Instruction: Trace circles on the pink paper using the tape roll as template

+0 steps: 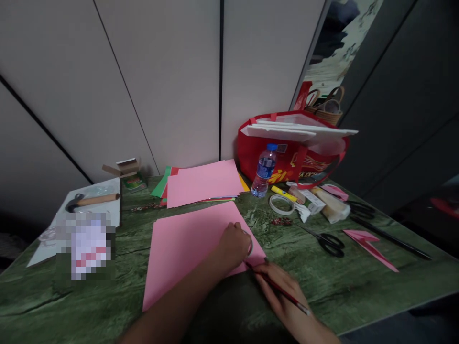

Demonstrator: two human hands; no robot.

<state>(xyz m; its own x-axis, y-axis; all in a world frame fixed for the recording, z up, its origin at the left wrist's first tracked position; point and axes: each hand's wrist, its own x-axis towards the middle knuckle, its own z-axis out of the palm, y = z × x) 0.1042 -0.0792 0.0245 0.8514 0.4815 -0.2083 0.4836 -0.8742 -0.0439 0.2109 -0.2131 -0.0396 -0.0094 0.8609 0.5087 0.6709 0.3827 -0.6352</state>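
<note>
A sheet of pink paper [186,243] lies flat on the green marbled table, near its front edge. My left hand [234,243] rests on the right part of this sheet, fingers curled round a small round ring, like a roll of tape [250,245], pressed to the paper. Much of the ring is hidden by the hand. Just right of it, my right hand [281,289] is closed on a dark red pencil [283,289]. The pencil's tip meets the lower right part of the sheet, close to the ring.
Stacked coloured paper [204,184], a water bottle [264,172] and a red bag [294,153] stand behind. To the right lie a tape roll [281,204], glue stick [284,193], scissors [330,243] and folded pink paper [371,246]. A wooden-handled tool [95,200] lies left.
</note>
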